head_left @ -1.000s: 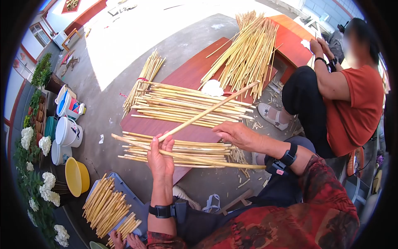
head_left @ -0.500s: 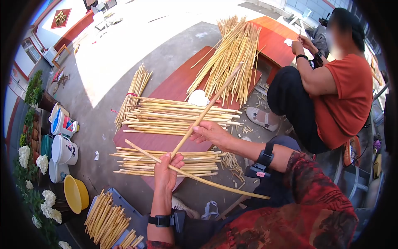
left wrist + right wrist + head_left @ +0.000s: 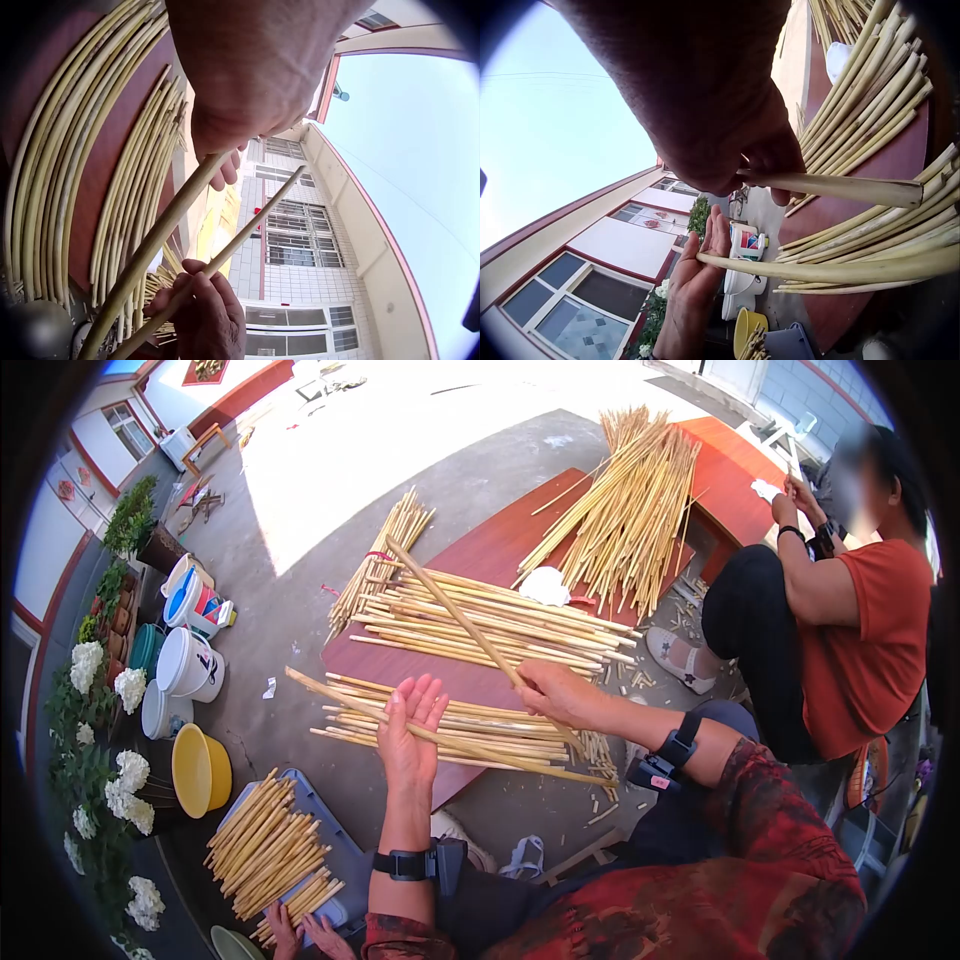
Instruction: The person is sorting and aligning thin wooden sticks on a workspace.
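Long stick [image 3: 455,615] is sitting in the right hand [image 3: 553,692], whose fingers are curling round its lower end, and it is pointing away over the bench [image 3: 480,550] towards somewhere between 10 and 11 o'clock. Now the left hand [image 3: 408,735] is standing flat and spread, fingers straight and pointing up at 12. A second stick [image 3: 330,690] is lying across its palm, slanting from about 10 o'clock down to about 4; the hand is touching it, not gripping it. Both hands are hovering over the near pile [image 3: 500,732] of pale sticks at the bench's front edge. Beyond it, at 12 o'clock, a wider pile [image 3: 520,622] is lying crosswise, a white cloth [image 3: 545,586] is resting just behind that, and a big bundle [image 3: 630,500] is fanning out at 1 o'clock. Over at 3 o'clock a seated person in a red top [image 3: 870,630] is sitting with both hands raised. Down at 8 o'clock a blue tray [image 3: 335,845] is holding short sticks, with a yellow bowl [image 3: 200,770] and white buckets [image 3: 185,665] sitting at 9.
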Available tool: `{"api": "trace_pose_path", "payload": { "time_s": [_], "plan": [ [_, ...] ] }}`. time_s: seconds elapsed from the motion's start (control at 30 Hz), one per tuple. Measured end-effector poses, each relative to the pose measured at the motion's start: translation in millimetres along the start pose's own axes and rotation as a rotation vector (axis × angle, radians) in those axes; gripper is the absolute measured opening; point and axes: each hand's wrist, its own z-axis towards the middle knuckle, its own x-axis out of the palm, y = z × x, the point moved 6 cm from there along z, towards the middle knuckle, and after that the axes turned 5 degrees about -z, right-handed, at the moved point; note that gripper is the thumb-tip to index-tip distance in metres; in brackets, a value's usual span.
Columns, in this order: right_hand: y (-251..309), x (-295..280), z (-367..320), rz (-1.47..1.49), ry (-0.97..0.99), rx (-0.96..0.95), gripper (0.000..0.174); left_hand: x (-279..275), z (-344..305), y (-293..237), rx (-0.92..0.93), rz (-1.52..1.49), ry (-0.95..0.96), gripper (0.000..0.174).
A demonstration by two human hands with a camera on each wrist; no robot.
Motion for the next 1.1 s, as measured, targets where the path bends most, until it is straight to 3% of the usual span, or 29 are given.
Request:
{"api": "trace_pose_path", "payload": {
  "time_s": [0.03, 0.07, 0.23, 0.33, 0.43, 0.47, 0.57, 0.6, 0.63, 0.7, 1.1],
  "plan": [
    [2.5, 6.2, -3.3, -0.070, 0.056, -0.030, 0.016, 5.7, -0.2, 0.8, -0.023, -0.067, 0.045, 0.037],
    [0.8, 15.2, -5.3, -0.136, 0.008, -0.192, 0.017, 7.6, 1.4, -0.1, -0.018, -0.079, 0.064, 0.042],
    [1.3, 27.9, -12.0, -0.140, 0.040, -0.238, 0.018, 15.8, -2.2, 1.8, 0.027, -0.112, 0.114, 0.036],
    [5.4, 27.2, -14.0, -0.163, 0.022, -0.267, 0.018, 19.6, -7.7, 10.0, -0.015, -0.111, 0.049, 0.022],
    [7.2, 31.5, -17.1, -0.142, 0.018, -0.252, 0.019, 17.6, -5.6, 16.0, 0.000, -0.134, 0.180, 0.019],
    [9.8, 32.4, -18.8, -0.118, 0.008, -0.246, 0.019, 23.7, -7.6, 12.5, 0.023, -0.123, 0.045, 0.015],
    [9.0, 44.1, -19.6, -0.058, 0.046, -0.229, 0.018, 16.6, -2.5, 8.1, 0.051, -0.258, 0.065, 0.015],
    [8.8, 49.0, -17.5, -0.022, 0.085, -0.203, 0.018, 16.3, -3.5, 5.4, 0.086, -0.229, -0.068, 0.016],
    [13.1, 50.4, -18.5, -0.014, 0.104, -0.224, 0.018, 11.3, -0.2, -1.1, 0.110, -0.225, -0.085, 0.016],
    [18.4, 53.3, -27.6, 0.166, 0.381, 0.091, 0.018, -0.5, 5.8, -16.1, 0.194, -0.194, -0.106, 0.017],
    [9.3, 37.5, -50.2, 0.115, 0.526, 0.035, 0.022, -45.7, 0.6, -93.9, 0.420, -0.316, -0.155, 0.019]
  ]
}}
